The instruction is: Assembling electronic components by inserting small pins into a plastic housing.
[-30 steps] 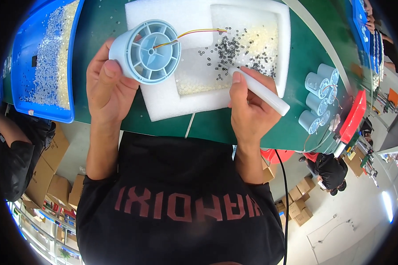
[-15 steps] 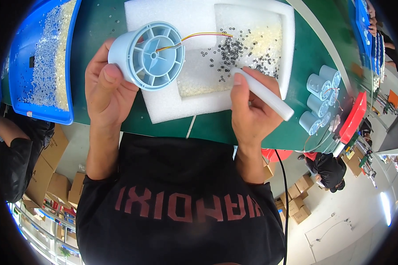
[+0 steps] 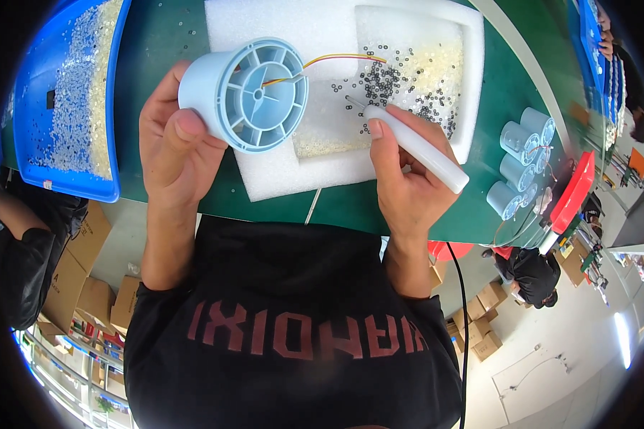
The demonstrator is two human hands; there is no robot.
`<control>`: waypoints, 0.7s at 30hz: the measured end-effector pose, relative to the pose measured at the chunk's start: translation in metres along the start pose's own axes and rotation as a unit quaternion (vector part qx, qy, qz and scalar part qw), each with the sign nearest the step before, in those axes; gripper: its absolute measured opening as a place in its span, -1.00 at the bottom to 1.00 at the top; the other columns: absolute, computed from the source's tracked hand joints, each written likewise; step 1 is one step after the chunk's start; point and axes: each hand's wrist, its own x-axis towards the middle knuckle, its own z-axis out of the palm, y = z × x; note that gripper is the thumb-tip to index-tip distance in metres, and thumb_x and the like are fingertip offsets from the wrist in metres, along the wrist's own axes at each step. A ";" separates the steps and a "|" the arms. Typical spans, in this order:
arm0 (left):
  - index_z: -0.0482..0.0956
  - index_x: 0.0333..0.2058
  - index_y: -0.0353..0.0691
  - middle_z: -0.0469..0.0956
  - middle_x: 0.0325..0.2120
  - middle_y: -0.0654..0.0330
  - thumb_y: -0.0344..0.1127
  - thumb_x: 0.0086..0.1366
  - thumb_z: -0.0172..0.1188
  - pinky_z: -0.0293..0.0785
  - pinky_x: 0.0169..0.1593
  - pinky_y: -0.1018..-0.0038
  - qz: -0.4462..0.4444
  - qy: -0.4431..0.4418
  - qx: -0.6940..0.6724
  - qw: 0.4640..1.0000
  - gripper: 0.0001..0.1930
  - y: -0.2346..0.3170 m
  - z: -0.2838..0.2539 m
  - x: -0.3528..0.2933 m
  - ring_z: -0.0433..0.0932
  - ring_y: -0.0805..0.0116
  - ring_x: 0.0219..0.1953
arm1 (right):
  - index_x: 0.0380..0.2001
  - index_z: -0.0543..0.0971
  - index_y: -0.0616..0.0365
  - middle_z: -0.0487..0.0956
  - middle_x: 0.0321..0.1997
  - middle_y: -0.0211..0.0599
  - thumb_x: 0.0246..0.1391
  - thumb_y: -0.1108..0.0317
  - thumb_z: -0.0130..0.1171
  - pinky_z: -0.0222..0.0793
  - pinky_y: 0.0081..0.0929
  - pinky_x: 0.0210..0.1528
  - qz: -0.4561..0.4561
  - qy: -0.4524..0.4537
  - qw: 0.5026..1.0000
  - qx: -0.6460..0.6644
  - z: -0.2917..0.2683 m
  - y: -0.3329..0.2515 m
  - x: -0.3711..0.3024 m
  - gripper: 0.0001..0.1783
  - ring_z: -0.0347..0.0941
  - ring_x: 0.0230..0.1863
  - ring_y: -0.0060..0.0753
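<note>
My left hand (image 3: pixel 182 154) grips a light blue plastic cylindrical housing (image 3: pixel 211 93) by its side, thumb in front. Its spoked, open end faces right, and yellow and red wires (image 3: pixel 347 56) run out of it. In my right hand (image 3: pixel 411 193) is a white pen-shaped tool (image 3: pixel 426 157), held between thumb and fingers. The tool's thin metal tip points up and left over a white foam tray (image 3: pixel 268 179). Small black rings (image 3: pixel 381 82) lie scattered in the tray near that tip, beside a heap of pale translucent rings (image 3: pixel 444 61). Whether the tip carries a ring is too small to tell.
A blue bin (image 3: pixel 113 168) of small clear and pale pieces stands at the left on the green table (image 3: pixel 157 43). Several similar blue housings (image 3: pixel 515 139) with wires sit at the right, near a red tray (image 3: pixel 574 189). A co-worker's arm (image 3: pixel 21 214) shows at far left.
The tool and my right fingers have shifted slightly left over the tray. The housing stays in my left hand, a little lower and further right in the picture. The whole table view has drifted slightly right.
</note>
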 end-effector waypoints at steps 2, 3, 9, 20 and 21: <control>0.33 -0.03 -0.48 0.50 -0.14 0.04 -0.18 0.15 0.31 0.44 0.05 0.43 0.002 0.009 -0.001 1.000 -0.44 0.000 0.002 0.000 0.52 0.34 -0.08 | -0.34 0.58 0.34 0.57 -0.35 -0.33 -0.09 0.55 0.32 0.21 -0.81 -0.59 -0.032 -0.009 0.999 -0.023 0.000 -0.003 0.004 -0.81 0.39 -0.53 -0.75; 0.33 -0.03 -0.48 0.50 -0.15 0.05 -0.19 0.15 0.31 0.45 0.04 0.44 0.002 0.007 -0.002 1.000 -0.45 0.000 0.003 0.000 0.53 0.35 -0.09 | -0.32 0.56 0.35 0.56 -0.33 -0.33 -0.08 0.57 0.30 0.22 -0.81 -0.59 -0.065 -0.018 0.997 -0.046 0.000 -0.003 0.005 -0.79 0.40 -0.53 -0.73; 0.35 -0.05 -0.46 0.51 -0.19 0.07 -0.22 0.16 0.30 0.45 0.01 0.47 0.001 -0.005 -0.009 1.000 -0.48 0.000 0.002 0.001 0.54 0.36 -0.12 | 0.00 0.32 0.29 0.56 -0.37 -0.27 -0.20 0.53 0.41 0.29 -0.78 -0.70 -0.165 0.093 0.981 0.050 0.009 0.006 0.009 -0.34 0.50 -0.52 -0.63; 0.27 0.04 -0.60 0.34 0.07 -0.24 0.19 0.07 0.22 0.37 0.13 0.17 -0.030 -0.012 0.121 0.992 -0.12 0.000 0.000 0.002 0.39 -0.16 0.09 | -0.39 0.57 0.21 0.63 -0.43 -0.28 -0.20 0.42 0.43 0.41 -0.61 -0.57 -0.258 -0.050 0.944 -0.197 -0.031 -0.009 0.015 -0.73 0.57 -0.51 -0.42; 0.27 0.06 -0.58 0.33 0.08 -0.26 0.19 0.11 0.18 0.37 0.13 0.13 -0.030 -0.018 0.121 0.992 -0.14 -0.001 0.003 0.004 0.36 -0.22 0.10 | -0.39 0.57 0.21 0.63 -0.43 -0.28 -0.20 0.42 0.43 0.41 -0.61 -0.57 -0.259 -0.048 0.945 -0.195 -0.031 -0.012 0.011 -0.73 0.57 -0.51 -0.42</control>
